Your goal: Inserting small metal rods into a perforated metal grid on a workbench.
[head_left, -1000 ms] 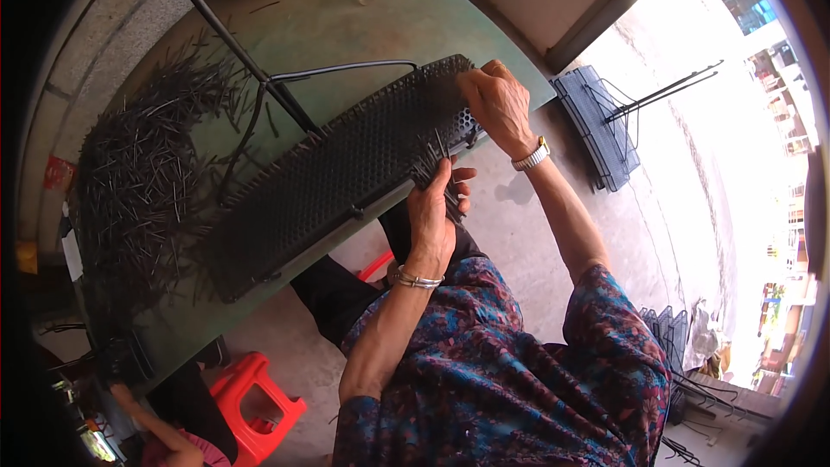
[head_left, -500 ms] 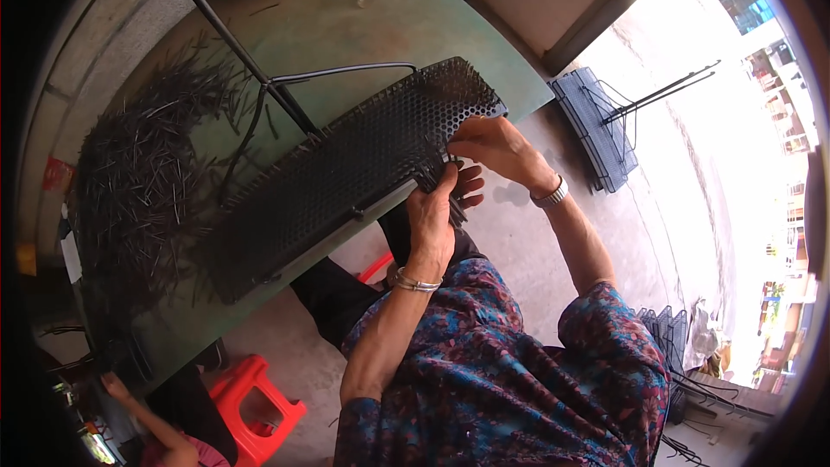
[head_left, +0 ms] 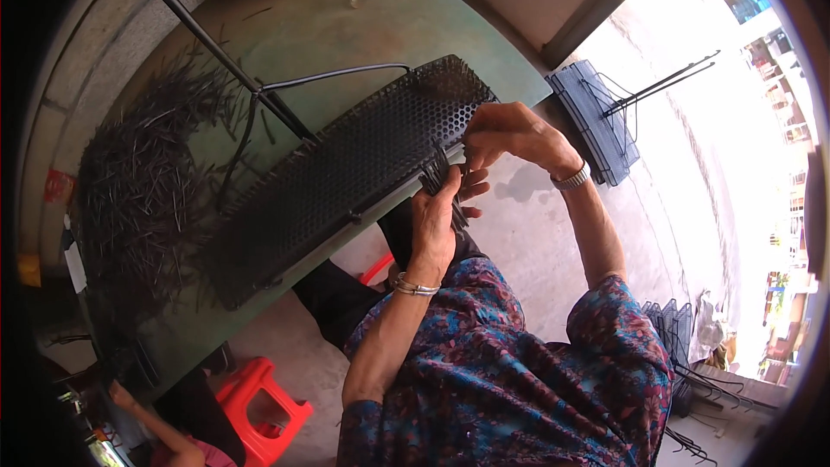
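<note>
My left hand (head_left: pixel 432 220) is closed around a bundle of thin black strips (head_left: pixel 435 175), which stick out above the thumb and below the fingers. It sits at the near edge of a long black perforated panel (head_left: pixel 363 151) with a honeycomb of holes, tilted across the table. Just right of the bundle, my right hand (head_left: pixel 523 138) has thumb and fingers pinched together by the panel's right end. Whatever lies between those fingertips is too small and dark to name. Short dark ends stand up along the panel's far edge.
A large heap of black strips (head_left: pixel 143 182) covers the left of the green table (head_left: pixel 346 30). A black metal stand (head_left: pixel 207 39) rises behind the panel. Another person's arm (head_left: pixel 160 428) and a red stool (head_left: pixel 268 419) are lower left. A similar rack (head_left: pixel 596 125) stands right.
My right hand has moved slightly right, off the panel's corner, and its fingers have drawn together. My left hand keeps its bundle in nearly the same place. The view has shifted slightly.
</note>
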{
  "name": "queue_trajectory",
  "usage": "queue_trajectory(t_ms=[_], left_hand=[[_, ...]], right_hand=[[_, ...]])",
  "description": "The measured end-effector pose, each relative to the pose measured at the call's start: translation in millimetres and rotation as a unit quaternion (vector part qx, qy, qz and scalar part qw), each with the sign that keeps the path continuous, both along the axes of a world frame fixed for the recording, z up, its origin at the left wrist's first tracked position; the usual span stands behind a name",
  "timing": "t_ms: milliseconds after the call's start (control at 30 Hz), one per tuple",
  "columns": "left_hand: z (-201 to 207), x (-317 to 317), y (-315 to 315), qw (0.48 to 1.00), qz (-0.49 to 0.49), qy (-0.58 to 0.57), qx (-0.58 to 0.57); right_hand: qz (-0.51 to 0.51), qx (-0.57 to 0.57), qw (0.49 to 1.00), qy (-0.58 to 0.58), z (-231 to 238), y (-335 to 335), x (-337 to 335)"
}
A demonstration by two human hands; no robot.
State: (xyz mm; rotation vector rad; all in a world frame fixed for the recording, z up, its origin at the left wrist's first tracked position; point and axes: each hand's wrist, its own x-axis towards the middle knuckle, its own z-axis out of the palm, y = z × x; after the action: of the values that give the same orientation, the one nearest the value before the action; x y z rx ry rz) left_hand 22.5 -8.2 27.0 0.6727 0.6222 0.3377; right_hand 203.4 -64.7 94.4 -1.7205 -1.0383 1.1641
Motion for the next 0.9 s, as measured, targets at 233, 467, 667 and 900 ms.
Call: queue_trajectory(t_ms=[233, 467, 667, 900], left_hand=[[-10.8, 4.2, 11.9, 0.998, -0.006, 0.02, -0.065], [-21.8, 7.6, 8.1, 0.993, 0.045, 0.004, -0.109], [-17.5, 6.0, 8.9, 0.991, 0.059, 0.007, -0.12], [-19.8, 5.8, 9.4, 0.991, 0.062, 0.02, -0.113]], right_hand=[[-0.246, 0.175, 0.924, -0.236, -8.5, 8.1, 6.7], [-0.272, 0.165, 0.898, -0.304, -24.3, 23.0, 8.6], [-0.253, 0.185, 0.892, -0.325, -25.9, 28.4, 10.0], [-0.174, 0.169, 0.898, -0.366, -45.3, 32.9, 21.1]])
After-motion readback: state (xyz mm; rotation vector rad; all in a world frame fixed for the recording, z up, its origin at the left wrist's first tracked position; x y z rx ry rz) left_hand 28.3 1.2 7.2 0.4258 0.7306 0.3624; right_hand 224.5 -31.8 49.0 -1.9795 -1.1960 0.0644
